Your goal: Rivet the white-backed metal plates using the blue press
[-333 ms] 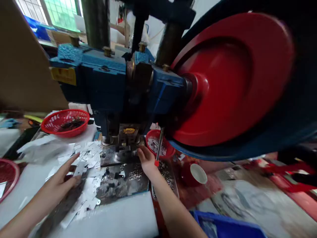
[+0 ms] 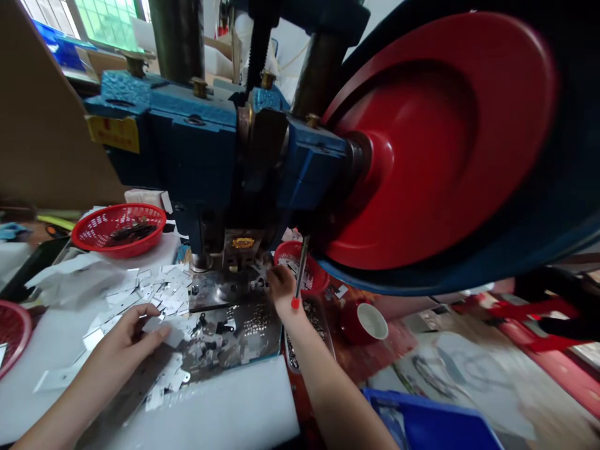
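Well to the left of the left hand (image 2: 124, 342), a red basket (image 2: 27, 328) is cut off by the edge of view. Beyond that hand, a second red basket (image 2: 126, 252) is seen, with dark pieces inside. In the left hand, a thin pale plate (image 2: 174, 336) appears to be pinched between thumb and fingers, its free end turned toward the right hand; it is best gripped near the edge and held level. Just past the left fingertips, loose pale pieces (image 2: 164, 289) are heaped, and care is needed so that no second one is dragged along.

Between the hands, small dark and pale bits are strewn on a metal sheet (image 2: 270, 342). Beyond it, under the blue press (image 2: 192, 153), the die area (image 2: 209, 290) is bordered by the right hand (image 2: 284, 290). Its fingers are curled; whether anything is held cannot be told, since the fingertips are blurred. The tooling should be well cleared by the fingers before any stroke.

In front of the right wrist, a red-tipped rod (image 2: 300, 272) is seen; past it, a third red basket (image 2: 319, 280). Beside that wrist, a tray (image 2: 328, 331) is filled with small metal parts, and farther right a red cup (image 2: 354, 325) is set.
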